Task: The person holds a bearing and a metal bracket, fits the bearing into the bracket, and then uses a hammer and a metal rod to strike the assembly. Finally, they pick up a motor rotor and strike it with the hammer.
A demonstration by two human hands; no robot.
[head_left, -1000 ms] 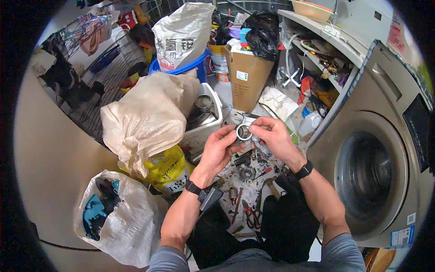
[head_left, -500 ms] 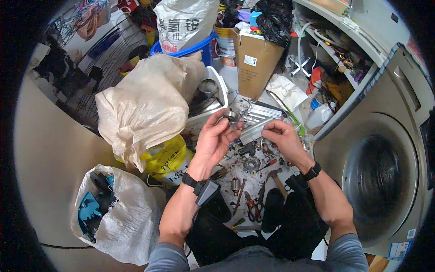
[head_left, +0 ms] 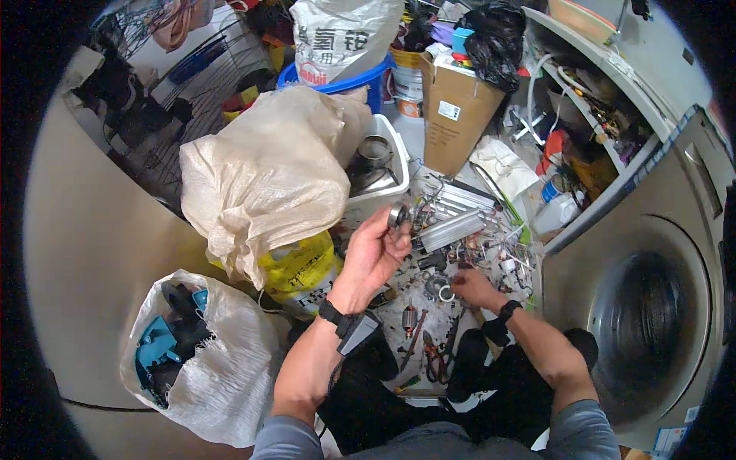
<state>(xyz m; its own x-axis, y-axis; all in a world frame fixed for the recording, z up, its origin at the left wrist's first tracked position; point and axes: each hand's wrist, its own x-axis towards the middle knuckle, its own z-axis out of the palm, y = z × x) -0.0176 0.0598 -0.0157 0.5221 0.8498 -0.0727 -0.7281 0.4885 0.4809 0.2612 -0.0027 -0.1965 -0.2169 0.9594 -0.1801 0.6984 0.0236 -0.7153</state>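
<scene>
My left hand (head_left: pixel 376 253) is raised over the cluttered floor, its thumb and fingers closed around a small round metal ring part (head_left: pixel 397 216) with a dark centre. Lower and to the right, my right hand (head_left: pixel 477 289) has its fingers pinched together, with a white ring (head_left: pixel 446 294) at the tips. Just left of that ring lies a grey round metal part (head_left: pixel 434 286). Nearer me are a motor armature with copper windings (head_left: pixel 410 320) and red-handled pliers (head_left: pixel 435 360). Silver metal profiles (head_left: pixel 452 231) lie beyond my hands.
At left stand a large beige sack (head_left: pixel 268 161), a yellow bag (head_left: pixel 303 268) and a white sack with teal parts (head_left: pixel 222 360). A white tub (head_left: pixel 399 157) and cardboard box (head_left: pixel 460 115) stand at the back. A front-loading washer (head_left: pixel 652 307) borders the right.
My right hand has moved down from near the metal profiles to the scattered parts, and a white ring now shows at its fingertips. The left still holds the metal ring. The view has shifted slightly.
</scene>
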